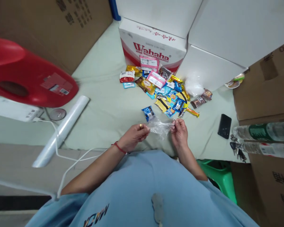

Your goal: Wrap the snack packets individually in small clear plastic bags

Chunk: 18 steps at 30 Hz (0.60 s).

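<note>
A clear plastic bag (161,127) is stretched between my two hands, just above the front part of the table. My left hand (137,134) pinches its left side, fingers closed. On the right side, my right hand (180,130) grips the bag between thumb and fingers. Close beyond the bag lies a blue snack packet (148,113), apart from the others. Farther back spreads a pile of small wrapped snacks (171,94) in blue, yellow, pink and brown packaging. A crumpled clear plastic bag (194,85) rests at the pile's right side.
Behind the snacks stands a Wahaha carton (153,47). At left are a red jug (35,78), a clear film roll (61,132) and a white cable (58,148). A black phone (224,126), keys (238,149) and two plastic bottles (265,131) lie at right, above a green stool (220,176).
</note>
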{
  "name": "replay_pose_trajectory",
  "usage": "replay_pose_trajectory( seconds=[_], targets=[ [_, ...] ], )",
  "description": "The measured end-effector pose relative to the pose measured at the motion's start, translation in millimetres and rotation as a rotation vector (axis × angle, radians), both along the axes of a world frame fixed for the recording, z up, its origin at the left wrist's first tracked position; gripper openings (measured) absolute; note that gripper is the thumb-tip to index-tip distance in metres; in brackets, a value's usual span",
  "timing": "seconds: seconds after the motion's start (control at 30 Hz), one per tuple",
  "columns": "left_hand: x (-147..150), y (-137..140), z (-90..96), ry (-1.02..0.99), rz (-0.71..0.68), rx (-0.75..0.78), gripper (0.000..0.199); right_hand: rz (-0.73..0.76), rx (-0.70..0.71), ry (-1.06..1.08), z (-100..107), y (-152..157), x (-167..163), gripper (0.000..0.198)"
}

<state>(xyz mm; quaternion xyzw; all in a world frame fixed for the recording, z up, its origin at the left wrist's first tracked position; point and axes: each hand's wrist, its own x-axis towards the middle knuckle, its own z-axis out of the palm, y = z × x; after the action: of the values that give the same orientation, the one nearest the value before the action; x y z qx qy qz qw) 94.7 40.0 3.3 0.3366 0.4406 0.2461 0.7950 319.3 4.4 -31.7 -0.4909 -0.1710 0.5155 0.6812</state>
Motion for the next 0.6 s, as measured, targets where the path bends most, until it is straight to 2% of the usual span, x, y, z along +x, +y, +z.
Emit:
replay_pose_trajectory(
  seconds=[0.17, 0.27, 0.33, 0.4, 0.53, 0.6],
  targets=[
    [-20.3, 0.8, 12.0, 0.024, 0.200, 0.125, 0.048, 0.027, -0.005, -0.013, 1.1, -5.3, 7.5, 0.036],
    [-38.2, 0.2, 10.8, 0.089, 0.316, 0.227, 0.043, 0.022, -0.010, -0.033, 0.3, -7.2, 11.0, 0.036],
    [-52.4, -0.7, 2.9, 0.214, 0.343, 0.306, 0.043, 0.022, -0.027, -0.051, -2.6, -8.4, 13.8, 0.035],
    [-66.9, -2.7, -9.8, 0.389, 0.314, 0.373, 0.044, 0.057, -0.073, -0.118, -7.0, -10.1, 18.3, 0.033],
    [-91.1, -11.1, -37.8, 0.726, 0.251, 0.467, 0.042, 0.235, -0.224, -0.456, -12.5, -13.2, 34.8, 0.024],
    [-98.3, -15.7, -46.7, 0.831, 0.248, 0.519, 0.040, 0.216, -0.250, -0.649, -9.7, -11.9, 44.2, 0.023]
  ],
)
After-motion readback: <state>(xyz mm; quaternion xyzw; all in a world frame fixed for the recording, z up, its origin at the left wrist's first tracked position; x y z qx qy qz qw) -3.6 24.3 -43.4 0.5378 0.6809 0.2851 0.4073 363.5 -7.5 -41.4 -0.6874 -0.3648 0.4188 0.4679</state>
